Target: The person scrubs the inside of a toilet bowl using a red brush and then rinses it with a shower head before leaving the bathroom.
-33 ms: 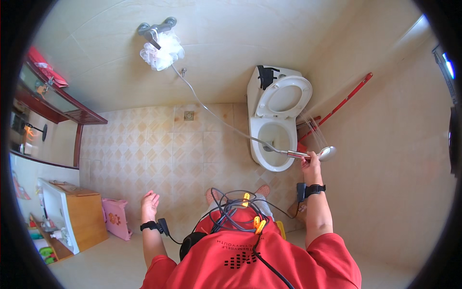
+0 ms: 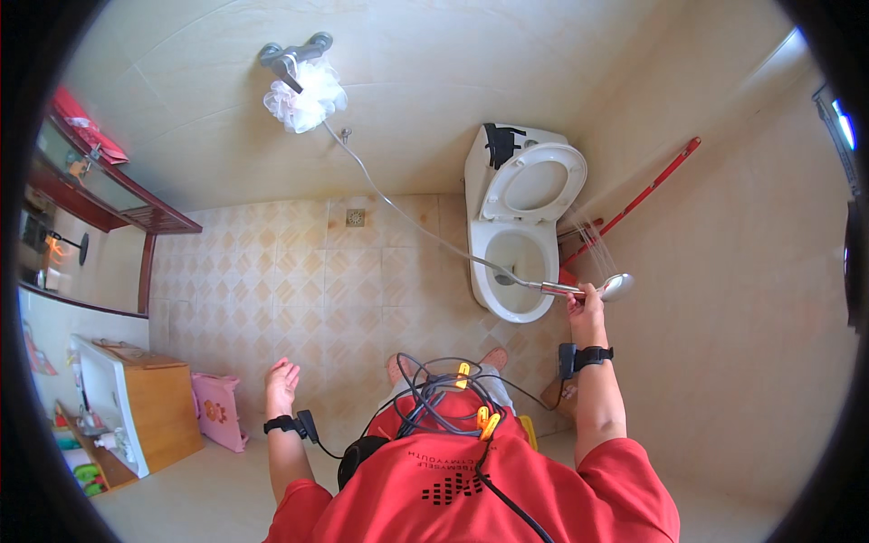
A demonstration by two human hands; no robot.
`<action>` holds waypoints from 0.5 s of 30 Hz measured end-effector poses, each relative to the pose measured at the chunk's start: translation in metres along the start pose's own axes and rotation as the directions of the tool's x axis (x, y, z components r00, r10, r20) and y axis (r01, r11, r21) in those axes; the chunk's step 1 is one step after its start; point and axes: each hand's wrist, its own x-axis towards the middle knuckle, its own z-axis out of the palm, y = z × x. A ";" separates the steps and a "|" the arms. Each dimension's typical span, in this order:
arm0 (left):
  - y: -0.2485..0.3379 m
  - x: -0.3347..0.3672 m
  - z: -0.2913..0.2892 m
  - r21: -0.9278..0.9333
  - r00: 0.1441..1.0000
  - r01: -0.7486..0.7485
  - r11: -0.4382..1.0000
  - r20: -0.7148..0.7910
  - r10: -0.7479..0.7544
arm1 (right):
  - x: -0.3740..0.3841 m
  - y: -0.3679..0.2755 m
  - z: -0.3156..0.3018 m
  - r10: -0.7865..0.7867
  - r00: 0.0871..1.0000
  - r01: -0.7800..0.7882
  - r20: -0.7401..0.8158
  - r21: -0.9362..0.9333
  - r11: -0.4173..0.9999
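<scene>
My right hand point(image 2: 586, 303) is closed round the silver handle of a hand shower point(image 2: 616, 288), to the right of the toilet's front. Thin jets of water spray from its head, away from me toward the right wall. A silver hose point(image 2: 407, 217) runs from the handle across the toilet bowl point(image 2: 523, 312) to a wall mixer tap point(image 2: 288, 61). The toilet's seat and lid point(image 2: 536, 181) are raised. My left hand point(image 2: 282, 380) hangs over the tiled floor, holding nothing, its fingers loosely bent and somewhat apart.
A red-handled pole point(image 2: 647, 188) leans against the right wall beside the toilet. A white bath puff point(image 2: 308, 98) hangs from the tap. At left stand a washbasin cabinet point(image 2: 163, 407) and a pink bag point(image 2: 218, 412). A drain point(image 2: 355, 217) sits in the floor. Coiled black cables point(image 2: 434, 389) hang at my front.
</scene>
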 end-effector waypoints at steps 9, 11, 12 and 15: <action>-0.006 0.010 -0.001 0.001 1.000 -0.010 1.000 0.018 0.010 | -0.027 -0.018 0.031 -0.116 0.984 0.128 0.132 -0.083 0.988; -0.008 0.011 -0.003 0.010 1.000 -0.005 1.000 0.020 0.005 | -0.032 -0.020 0.039 -0.116 0.982 0.133 0.149 -0.105 0.986; -0.007 0.010 -0.001 0.009 1.000 -0.006 1.000 0.021 0.005 | -0.033 -0.020 0.042 -0.120 0.979 0.141 0.163 -0.126 0.982; -0.008 0.009 0.003 0.020 1.000 0.007 1.000 0.014 -0.007 | -0.035 -0.019 0.049 -0.124 0.976 0.154 0.178 -0.166 0.974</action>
